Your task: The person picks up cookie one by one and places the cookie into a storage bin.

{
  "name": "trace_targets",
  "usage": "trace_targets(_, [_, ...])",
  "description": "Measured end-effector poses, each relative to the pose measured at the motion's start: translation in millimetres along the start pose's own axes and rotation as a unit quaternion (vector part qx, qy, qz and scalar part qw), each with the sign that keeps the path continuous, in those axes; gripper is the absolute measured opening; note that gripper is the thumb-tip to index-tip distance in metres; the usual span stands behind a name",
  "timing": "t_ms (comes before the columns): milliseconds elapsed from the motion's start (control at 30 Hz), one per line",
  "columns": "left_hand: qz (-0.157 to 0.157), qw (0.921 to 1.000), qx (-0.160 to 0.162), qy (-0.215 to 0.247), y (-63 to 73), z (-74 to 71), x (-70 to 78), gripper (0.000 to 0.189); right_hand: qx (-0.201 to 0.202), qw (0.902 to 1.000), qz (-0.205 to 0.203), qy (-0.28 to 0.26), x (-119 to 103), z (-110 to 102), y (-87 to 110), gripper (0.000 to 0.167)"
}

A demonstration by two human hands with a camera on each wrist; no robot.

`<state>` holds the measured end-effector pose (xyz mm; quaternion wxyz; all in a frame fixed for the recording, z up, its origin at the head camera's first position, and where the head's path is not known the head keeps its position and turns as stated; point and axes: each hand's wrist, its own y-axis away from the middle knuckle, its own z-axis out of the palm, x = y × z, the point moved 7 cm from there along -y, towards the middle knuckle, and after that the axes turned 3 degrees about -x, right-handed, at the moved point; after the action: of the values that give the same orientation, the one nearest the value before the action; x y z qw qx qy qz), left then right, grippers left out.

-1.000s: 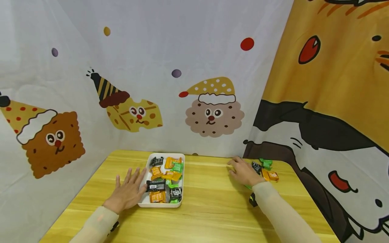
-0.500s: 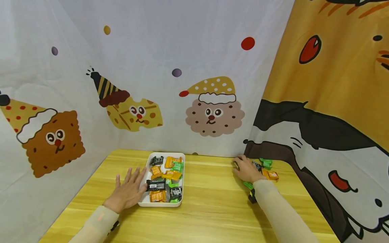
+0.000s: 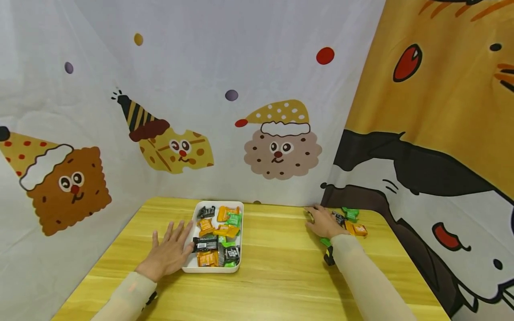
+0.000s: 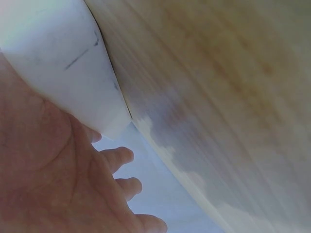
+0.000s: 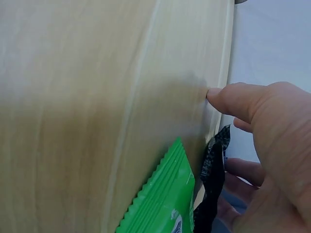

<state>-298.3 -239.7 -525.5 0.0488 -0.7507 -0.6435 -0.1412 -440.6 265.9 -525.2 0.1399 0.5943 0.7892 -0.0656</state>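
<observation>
My left hand [image 3: 166,252] lies with spread fingers along the left side of a white tray [image 3: 213,270]. In the left wrist view its palm [image 4: 53,155] is beside the tray's white outer wall [image 4: 73,63]. Orange, green and black wrapped candies fill much of the tray. At the back right, my right hand [image 3: 323,223] reaches over loose candies. The right wrist view shows its thumb [image 5: 235,99] at the table surface, apart from a black-wrapped candy [image 5: 212,179]. The other fingers are behind that candy, partly hidden by it. A green-wrapped candy [image 5: 165,204] lies nearer the wrist camera.
Right of my right hand lie a green candy [image 3: 350,214], a black one [image 3: 338,218] and orange ones [image 3: 356,229]. Wood-grain table [image 3: 277,276] stretches between tray and right arm. Cartoon-printed cloth [image 3: 180,67] stands behind the table and along its sides.
My right hand has shifted slightly right and its fingers have changed their bend, with one now reaching farther left. The left hand stays beside the tray.
</observation>
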Motion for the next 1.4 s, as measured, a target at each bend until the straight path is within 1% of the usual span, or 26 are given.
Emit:
trace_targets(300, [0.000, 1.0000, 0.001, 0.000, 1.0, -1.3, 0.8, 0.077, 0.003, 0.9997, -0.003, -0.024, -4, 0, 4.0, 0.057])
trace_targets(533, [0.001, 1.0000, 0.003, 0.006, 1.6, -1.6, 1.3, 0.077, 0.015, 0.9996, -0.015, -0.020, -6, -1, 7.5, 0.049])
trace_targets(700, [0.000, 0.9999, 0.009, 0.006, 0.7, -0.8, 0.2, 0.076, 0.017, 0.9992, -0.030, -0.019, -8, 1, 6.7, 0.045])
trace_targets(800, [-0.001, 0.9999, 0.011, 0.006, 0.2, -0.4, -0.5, 0.076, 0.023, 0.9988, -0.041, -0.015, -9, 3, 5.7, 0.042])
trace_targets(1133, [-0.002, 0.9999, 0.009, 0.005, 0.1, -0.6, -0.8, 0.076, 0.050, 0.9977, -0.043, 0.012, -14, 5, 10.4, 0.037])
trace_targets(1400, [-0.001, 1.0000, 0.009, 0.003, 0.7, -0.9, -0.2, 0.076, 0.065, 0.9955, -0.066, 0.022, -21, 4, 14.8, 0.034])
